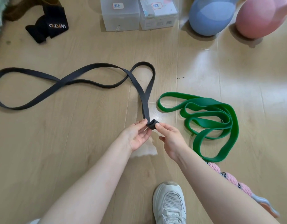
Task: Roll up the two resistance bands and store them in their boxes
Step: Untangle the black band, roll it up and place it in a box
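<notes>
With most of the black band (62, 83) sprawled in twisted loops on the floor (91, 143) ahead and left, the tiny roll I pinched between my left hand (137, 135) and right hand (169, 139) could have sprung open if either grip slackened.

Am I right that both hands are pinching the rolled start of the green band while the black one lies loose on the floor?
No, the colours are swapped. In the head view, the left hand and right hand pinch the rolled start of the black band, while the green band lies loose on the floor.
</notes>
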`<state>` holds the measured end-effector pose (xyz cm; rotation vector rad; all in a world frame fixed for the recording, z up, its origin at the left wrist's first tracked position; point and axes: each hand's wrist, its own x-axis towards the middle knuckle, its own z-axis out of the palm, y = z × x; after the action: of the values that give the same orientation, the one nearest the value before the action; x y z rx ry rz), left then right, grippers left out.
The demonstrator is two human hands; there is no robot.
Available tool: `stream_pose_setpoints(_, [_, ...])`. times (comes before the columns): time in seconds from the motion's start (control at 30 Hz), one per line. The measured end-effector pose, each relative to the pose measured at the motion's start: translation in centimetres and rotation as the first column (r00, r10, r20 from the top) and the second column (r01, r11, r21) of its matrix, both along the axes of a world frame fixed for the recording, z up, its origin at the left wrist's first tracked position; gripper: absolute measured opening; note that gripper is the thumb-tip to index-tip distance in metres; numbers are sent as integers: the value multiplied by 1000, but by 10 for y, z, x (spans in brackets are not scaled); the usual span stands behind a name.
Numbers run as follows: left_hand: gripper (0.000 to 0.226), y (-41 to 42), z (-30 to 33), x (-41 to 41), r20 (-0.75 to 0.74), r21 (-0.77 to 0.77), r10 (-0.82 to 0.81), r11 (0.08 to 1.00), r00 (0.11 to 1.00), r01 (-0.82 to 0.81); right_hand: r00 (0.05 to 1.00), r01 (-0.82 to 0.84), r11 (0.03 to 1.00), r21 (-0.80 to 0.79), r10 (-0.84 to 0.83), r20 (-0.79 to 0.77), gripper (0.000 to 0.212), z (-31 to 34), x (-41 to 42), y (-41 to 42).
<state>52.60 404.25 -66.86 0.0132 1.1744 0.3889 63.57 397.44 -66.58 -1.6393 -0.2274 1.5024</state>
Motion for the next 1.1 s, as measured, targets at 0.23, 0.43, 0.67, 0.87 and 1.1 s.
stream_pose_setpoints(0.23, [13,-6,-1,-9,-136,147,35,989,990,-15,977,-193,979,-62,197,76,12,2,4,5])
stream_pose_setpoints(0.43, [14,-3,9,-25,-141,272,-67,957,988,104,917,-374,921,-106,385,104,14,2,1,23])
stream_pose_setpoints(0.67, [13,7,18,-41,-157,333,-108,930,982,156,875,-460,880,-114,472,107,17,5,-7,38])
stream_pose_setpoints(0.87, [12,10,20,-49,-278,351,-180,895,944,274,953,-284,950,-131,295,75,24,-2,-18,37])
stream_pose_setpoints(1.1, [13,10,22,-52,-331,350,-220,874,918,336,856,-410,912,-21,392,338,28,-1,-19,42])
